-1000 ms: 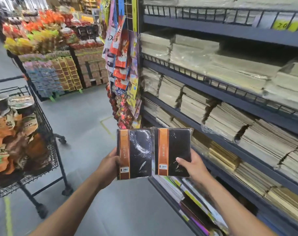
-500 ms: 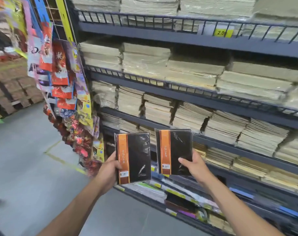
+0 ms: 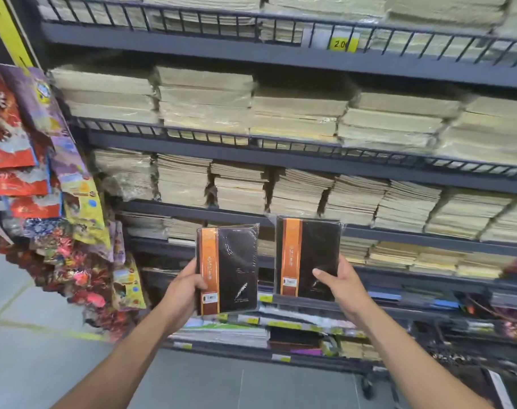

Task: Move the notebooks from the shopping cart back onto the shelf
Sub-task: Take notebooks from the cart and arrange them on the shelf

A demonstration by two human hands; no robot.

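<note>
I hold two black notebooks with an orange band down the left side, both wrapped in clear plastic. My left hand grips the left notebook by its left edge. My right hand grips the right notebook at its lower right, and it sits a little higher. Both are upright, side by side with a gap between them, in front of the dark metal shelf unit. The shopping cart is out of view.
The shelves hold several stacks of beige paper notebooks. Lower tiers carry dark and coloured books. Colourful packets hang on a rack at the left. Grey floor lies below, and a yellow price tag sits on the top rail.
The view has swung right from the cart and aisle to face the shelves. Both notebooks stay in my hands; the right one has risen a little and the gap between them has widened.
</note>
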